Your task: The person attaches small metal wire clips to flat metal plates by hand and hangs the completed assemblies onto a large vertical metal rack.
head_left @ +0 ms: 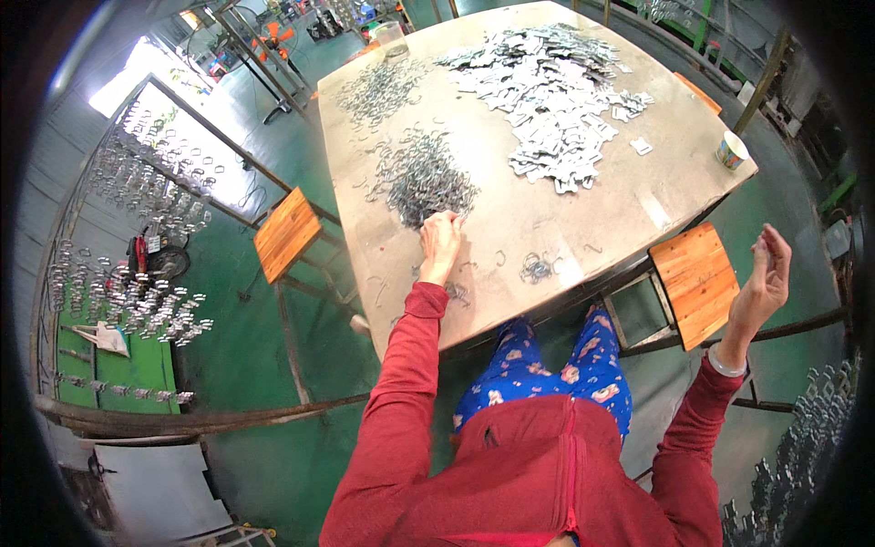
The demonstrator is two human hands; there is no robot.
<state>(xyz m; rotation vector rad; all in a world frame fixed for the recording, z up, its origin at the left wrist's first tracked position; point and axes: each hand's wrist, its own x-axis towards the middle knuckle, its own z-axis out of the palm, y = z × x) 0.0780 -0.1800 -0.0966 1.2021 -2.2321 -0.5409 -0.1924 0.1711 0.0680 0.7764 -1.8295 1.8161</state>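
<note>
Mtl hook pile [427,178] lies at/just past fingertips [451,217] of L hand [441,242].

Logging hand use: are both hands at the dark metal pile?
No, the left hand is at the dark pile, the right hand well away.

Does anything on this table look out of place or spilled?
Nothing looks clearly damaged, but some things stray: one flat silver piece lies apart from its pile, a small cluster of curved pieces sits away from the heap at the left hand, and a cup stands close to the table's edge.
</note>
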